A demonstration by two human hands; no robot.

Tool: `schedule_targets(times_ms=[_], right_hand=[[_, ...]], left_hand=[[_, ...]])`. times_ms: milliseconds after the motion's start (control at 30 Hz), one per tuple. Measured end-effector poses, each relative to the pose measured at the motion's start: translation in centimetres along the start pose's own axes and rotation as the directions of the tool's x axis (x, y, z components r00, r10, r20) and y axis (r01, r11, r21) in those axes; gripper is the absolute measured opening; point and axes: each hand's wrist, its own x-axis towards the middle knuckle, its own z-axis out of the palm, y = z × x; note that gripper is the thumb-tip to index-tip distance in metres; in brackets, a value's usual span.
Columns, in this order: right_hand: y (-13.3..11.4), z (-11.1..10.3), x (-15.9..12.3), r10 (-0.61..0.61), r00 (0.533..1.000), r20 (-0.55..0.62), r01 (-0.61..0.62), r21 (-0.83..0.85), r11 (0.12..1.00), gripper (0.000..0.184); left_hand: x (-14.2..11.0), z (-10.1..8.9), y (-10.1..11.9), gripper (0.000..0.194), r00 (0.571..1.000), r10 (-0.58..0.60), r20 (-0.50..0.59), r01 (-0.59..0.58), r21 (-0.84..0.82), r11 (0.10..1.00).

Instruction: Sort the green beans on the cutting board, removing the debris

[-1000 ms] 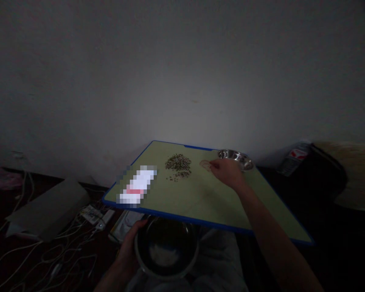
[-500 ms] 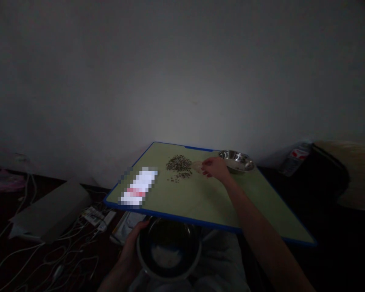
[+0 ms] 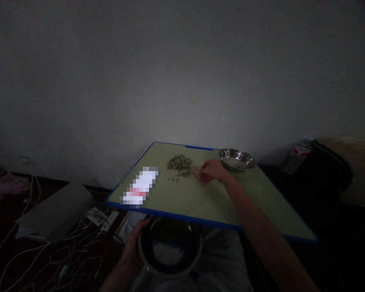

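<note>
In the head view, my left hand (image 3: pixel 135 239) grips the rim of a dark, shiny bowl (image 3: pixel 187 269) below the table's front edge. Something pale lies at its bottom. My right hand (image 3: pixel 211 171) is over the table with its fingers bent together at a small clear dish (image 3: pixel 195 172), partly covering it. What the fingertips hold, if anything, cannot be made out. Left of the dish lies a loose pile of small dark and pale grains (image 3: pixel 180 163), with a few scattered in front. Behind my right hand stands a steel bowl (image 3: pixel 250 164) with whitish contents.
The pale green table (image 3: pixel 219 207) has a blue rim. A blurred-out bright phone-like object (image 3: pixel 141 184) lies on its left side. Cables and a grey box (image 3: pixel 56 211) are on the floor at left. A bottle (image 3: pixel 295 158) stands at right, and a wall is behind.
My right hand has moved slightly down toward the clear dish, its fingers drawn in closer over it. My left hand keeps its hold on the bowl.
</note>
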Motion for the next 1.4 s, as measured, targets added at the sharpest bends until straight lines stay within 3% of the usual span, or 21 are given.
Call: schedule_targets(times_ms=[67, 133, 600, 900, 1400], right_hand=[[-0.3, 0.2, -0.3, 0.032, 0.996, 0.079, -0.043, 0.132, 0.990, 0.010], [-0.6, 0.3, -0.6, 0.036, 0.996, 0.086, -0.051, 0.175, 0.983, 0.009], [-1.0, 0.2, -1.0, -0.058, 0.994, 0.090, 0.048, 0.103, 0.994, 0.014], [-0.3, 0.9, -0.3, -0.173, 0.981, 0.085, 0.157, 0.174, 0.972, 0.010], [0.0, 1.5, 0.0, -0.212, 0.964, 0.158, 0.181, 0.189, 0.965, 0.019]], left_hand=[[-0.1, 0.1, 0.1, 0.017, 1.000, 0.020, -0.018, -0.020, -0.008, 1.000], [-0.1, 0.2, 0.2, 0.018, 0.999, 0.032, -0.015, -0.032, -0.009, 0.999], [0.0, 0.1, 0.1, 0.020, 0.999, 0.037, 0.009, -0.037, -0.013, 0.999], [0.1, 0.1, 0.0, 0.025, 0.998, 0.059, 0.003, -0.059, -0.032, 0.998], [0.5, -0.3, -0.2, 0.020, 0.999, 0.010, 0.046, -0.009, -0.008, 1.000]])
